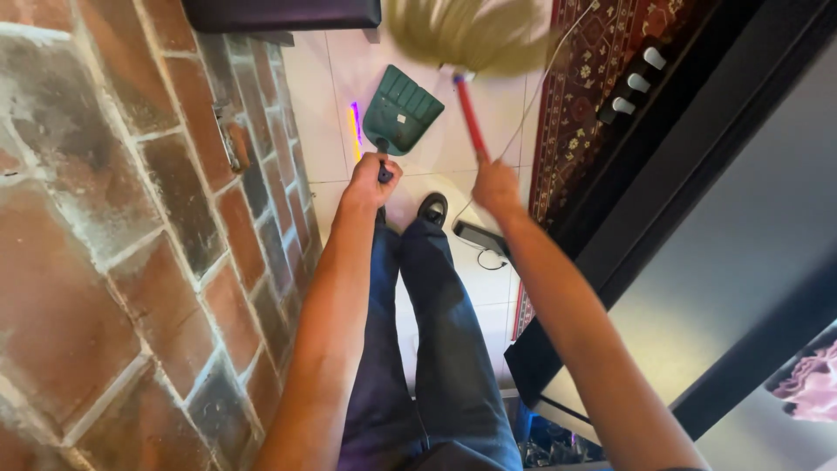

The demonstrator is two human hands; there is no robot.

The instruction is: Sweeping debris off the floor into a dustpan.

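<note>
The left hand [370, 181] grips a green dustpan [403, 111] by its handle, upper centre of the frame; the right hand [495, 186] clasps the red-handled broom [466, 39] above the tiled floor [331, 113], beside a brick wall [131, 235]

A home, by the look of it: a red brick wall [113, 244] beside a pale tiled floor [327, 96], a patterned red rug [580, 96], dark furniture [689, 166], and a broom [466, 39] and green dustpan [403, 109] in use

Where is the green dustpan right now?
In the head view, the green plastic dustpan hangs from the left hand over the white tiled floor, between the brick wall and red-handled straw broom.
</note>
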